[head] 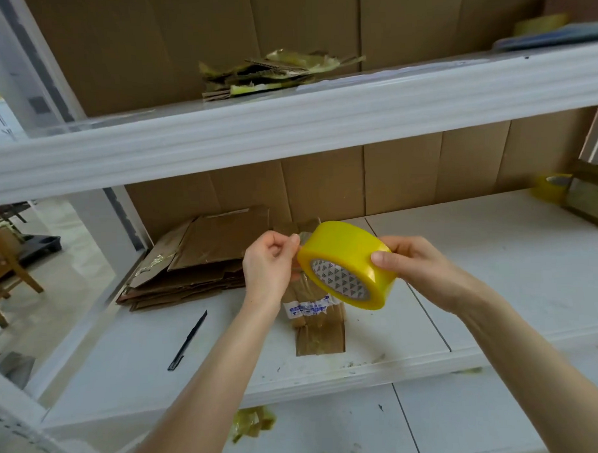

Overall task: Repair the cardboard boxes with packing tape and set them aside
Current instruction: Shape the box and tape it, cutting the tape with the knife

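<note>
Yellow packing-tape roll (pixel 346 263) is held above the white shelf (pixel 495 253): right hand (pixel 417 266) grips its rim, thumb in front; left hand (pixel 268 261) pinches the loose end at its left edge. Beneath lies a small flattened brown cardboard box (pixel 319 327); flattened cardboard stack (pixel 197 260) back-left, slim black knife (pixel 188 342) front-left.

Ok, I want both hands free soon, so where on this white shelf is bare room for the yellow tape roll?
Widest patch: the white shelf board right of its seam, up to the taped brown box. A smaller one, front-left of the black knife. Crowded: the flattened brown cardboard stack and small taped cardboard piece.
</note>
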